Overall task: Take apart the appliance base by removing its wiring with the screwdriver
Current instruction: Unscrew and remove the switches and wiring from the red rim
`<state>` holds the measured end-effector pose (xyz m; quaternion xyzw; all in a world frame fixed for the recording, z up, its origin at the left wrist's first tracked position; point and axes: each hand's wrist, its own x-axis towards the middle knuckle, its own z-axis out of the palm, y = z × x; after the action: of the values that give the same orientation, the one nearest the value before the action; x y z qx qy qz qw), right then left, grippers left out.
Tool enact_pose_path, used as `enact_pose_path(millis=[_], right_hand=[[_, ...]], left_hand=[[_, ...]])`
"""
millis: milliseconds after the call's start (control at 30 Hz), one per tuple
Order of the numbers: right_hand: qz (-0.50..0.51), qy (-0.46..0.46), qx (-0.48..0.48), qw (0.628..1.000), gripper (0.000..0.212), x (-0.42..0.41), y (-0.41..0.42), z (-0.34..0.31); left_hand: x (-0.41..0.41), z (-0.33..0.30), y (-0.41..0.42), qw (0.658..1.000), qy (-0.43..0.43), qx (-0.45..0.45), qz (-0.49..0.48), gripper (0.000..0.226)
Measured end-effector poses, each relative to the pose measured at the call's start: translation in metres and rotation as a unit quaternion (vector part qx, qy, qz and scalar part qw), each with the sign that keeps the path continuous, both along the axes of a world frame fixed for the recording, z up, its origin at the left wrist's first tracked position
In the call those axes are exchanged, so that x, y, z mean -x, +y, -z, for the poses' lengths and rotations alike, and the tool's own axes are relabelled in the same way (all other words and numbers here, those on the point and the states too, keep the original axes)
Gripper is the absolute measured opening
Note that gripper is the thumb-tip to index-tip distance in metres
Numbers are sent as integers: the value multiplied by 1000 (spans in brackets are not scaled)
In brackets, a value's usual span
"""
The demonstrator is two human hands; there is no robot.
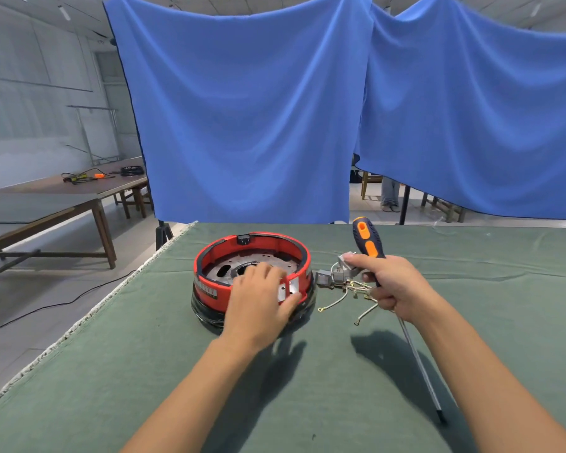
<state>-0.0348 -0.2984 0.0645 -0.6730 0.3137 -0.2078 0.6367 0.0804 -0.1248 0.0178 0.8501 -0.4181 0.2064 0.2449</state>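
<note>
A round red and black appliance base [239, 246] stands on the green-covered table [144, 371], open side up, with a metal plate inside. My left hand [260, 297] grips its near rim, fingers over the edge into the base. My right hand [391, 284] holds an orange and black screwdriver [368, 240], handle up, its long shaft [420, 364] slanting down toward me. The same hand's thumb and fingers pinch a grey connector block [343, 266] with thin pale wires [347, 297] hanging from it, just right of the base. A small grey part [323, 278] lies beside the base.
Blue cloth [258, 109] hangs behind the table's far edge. The table's left edge [89, 318] runs diagonally, with floor and a black cable [62, 304] below. Brown tables [79, 197] with tools stand far left. A person's legs [390, 194] show behind the cloth.
</note>
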Motion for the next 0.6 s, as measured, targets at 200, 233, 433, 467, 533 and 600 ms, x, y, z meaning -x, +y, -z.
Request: enact_pose_path(millis=[200,233,433,467,533,600], right_hand=[[48,105,23,993,17,-2,-23,29],[44,123,4,991,15,-4,-24,34],[106,128,31,986,20,-30,-34,54],[124,124,57,983,22,-36,-37,53],[151,128,115,973,24,-47,-42,52],[163,156,163,960,27,-54,-46,52]], left_hand=[[-10,24,16,994,-90,52,-41,27],[-10,24,16,994,-88,58,-36,28],[-15,20,23,993,-48,112,-2,34],[-16,19,24,991,-44,123,-9,33],[-19,18,28,991,-33,129,-30,31],[-21,20,29,993,-18,110,-43,32]])
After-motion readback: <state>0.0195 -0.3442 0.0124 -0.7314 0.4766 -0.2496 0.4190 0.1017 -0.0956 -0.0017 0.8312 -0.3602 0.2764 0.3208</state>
